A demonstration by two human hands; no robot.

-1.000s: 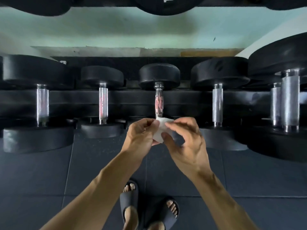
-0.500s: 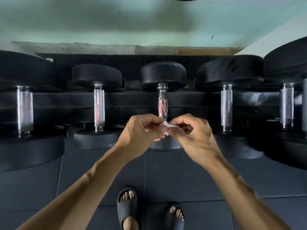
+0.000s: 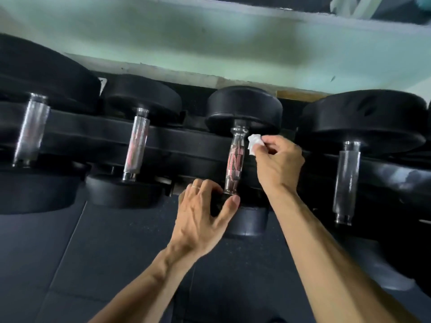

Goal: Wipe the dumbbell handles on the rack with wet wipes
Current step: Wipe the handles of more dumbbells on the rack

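Note:
A row of black dumbbells lies on the rack, each with a chrome handle. The middle dumbbell's handle carries red lettering. My right hand pinches a small crumpled white wet wipe just right of the handle's upper end, close to it; contact is unclear. My left hand grips the near black head of that same dumbbell, thumb by the handle's lower end.
Neighbouring chrome handles stand at the left, far left and right. A pale green wall runs behind the rack. Dark rubber floor tiles lie below.
Both hands held the wipe together in front of the middle handle. Now they have parted: the right carries the wipe up beside the handle and the left has taken the near head. The view moved closer.

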